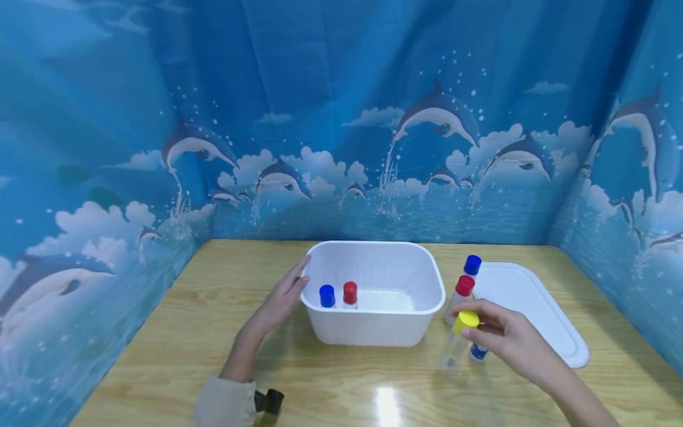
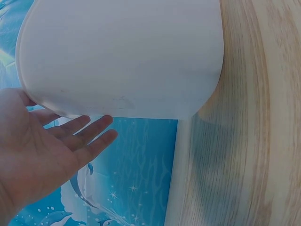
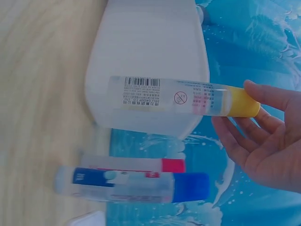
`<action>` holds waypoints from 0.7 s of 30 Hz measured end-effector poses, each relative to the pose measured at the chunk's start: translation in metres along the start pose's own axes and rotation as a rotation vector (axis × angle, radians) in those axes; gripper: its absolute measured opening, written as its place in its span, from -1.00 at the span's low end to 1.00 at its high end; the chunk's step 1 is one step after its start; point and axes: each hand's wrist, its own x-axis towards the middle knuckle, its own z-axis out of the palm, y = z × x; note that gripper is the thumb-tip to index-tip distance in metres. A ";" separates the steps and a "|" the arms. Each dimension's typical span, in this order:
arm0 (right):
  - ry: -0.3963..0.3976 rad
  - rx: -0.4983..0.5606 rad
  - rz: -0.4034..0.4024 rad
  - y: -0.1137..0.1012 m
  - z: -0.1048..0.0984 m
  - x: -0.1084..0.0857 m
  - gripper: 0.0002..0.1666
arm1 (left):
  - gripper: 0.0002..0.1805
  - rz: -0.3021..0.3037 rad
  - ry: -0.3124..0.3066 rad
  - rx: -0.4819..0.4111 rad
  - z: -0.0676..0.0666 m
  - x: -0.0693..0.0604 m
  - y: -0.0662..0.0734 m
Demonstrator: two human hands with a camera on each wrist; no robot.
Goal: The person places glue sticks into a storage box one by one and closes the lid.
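My left hand (image 1: 283, 299) rests against the left end of a white plastic box (image 1: 368, 327), its fingers mostly straight in the left wrist view. My right hand (image 1: 509, 338) pinches the yellow cap of a clear glue bottle (image 3: 169, 96), which hangs tilted to the right of the box. Inside the box stand a blue-capped bottle (image 1: 327, 295) and a red-capped bottle (image 1: 350, 293), their lower parts hidden by the front wall. Beside my right hand are another red-capped bottle (image 3: 136, 164) and a blue-capped bottle (image 3: 141, 185). The hand partly covers this group in the head view.
A white lid (image 1: 528, 308) lies flat on the wooden table (image 1: 176, 332) at the right. A blue dolphin-print curtain (image 1: 331, 118) rises along the table's back and sides.
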 end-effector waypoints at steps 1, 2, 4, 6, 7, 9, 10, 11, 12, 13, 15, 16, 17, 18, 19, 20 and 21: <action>0.008 -0.013 -0.007 -0.004 -0.001 0.001 -0.60 | -0.44 0.000 0.001 0.000 0.000 0.000 0.000; 0.012 -0.027 -0.010 -0.007 -0.002 0.002 -0.60 | -0.44 0.005 0.004 0.002 0.000 0.002 -0.005; 0.018 -0.057 -0.022 -0.015 -0.004 0.003 -0.60 | -0.44 0.009 0.009 -0.002 0.000 0.002 -0.006; 0.029 -0.084 -0.050 -0.022 -0.005 0.005 -0.61 | -0.43 0.008 0.009 -0.001 -0.001 0.002 -0.007; 0.033 -0.098 -0.065 -0.026 -0.006 0.006 -0.62 | -0.43 0.005 0.008 0.002 -0.001 0.003 -0.007; 0.039 -0.123 -0.095 -0.032 -0.008 0.008 -0.64 | -0.44 -0.002 0.008 0.007 -0.001 0.003 -0.007; 0.043 -0.134 -0.110 -0.036 -0.009 0.010 -0.65 | -0.44 -0.002 0.007 0.009 -0.001 0.003 -0.007; 0.046 -0.146 -0.129 -0.040 -0.010 0.011 -0.66 | -0.44 -0.002 0.008 0.011 -0.001 0.002 -0.007; 0.049 -0.156 -0.146 -0.043 -0.011 0.013 -0.66 | -0.44 0.005 0.008 0.011 -0.001 0.002 -0.007; 0.050 -0.165 -0.161 -0.047 -0.012 0.014 -0.67 | -0.44 0.005 0.011 0.010 -0.001 0.002 -0.006; 0.056 -0.180 -0.190 -0.055 -0.014 0.016 -0.68 | -0.45 0.007 0.017 0.008 0.000 0.002 -0.006; 0.063 -0.190 -0.204 -0.059 -0.015 0.017 -0.68 | -0.45 0.016 0.019 0.009 0.000 0.002 -0.006; 0.067 -0.194 -0.215 -0.063 -0.016 0.019 -0.68 | -0.45 0.017 0.022 0.008 0.000 0.002 -0.005; 0.072 -0.201 -0.222 -0.066 -0.016 0.020 -0.68 | -0.45 0.019 0.024 0.009 0.000 0.002 -0.005; 0.076 -0.207 -0.231 -0.070 -0.017 0.021 -0.68 | -0.45 0.014 0.026 0.009 0.001 0.002 -0.005; 0.080 -0.211 -0.236 -0.073 -0.018 0.022 -0.67 | -0.45 0.019 0.026 0.011 0.001 0.002 -0.005; 0.083 -0.216 -0.240 -0.075 -0.019 0.023 -0.67 | -0.45 0.024 0.027 0.010 0.001 0.002 -0.005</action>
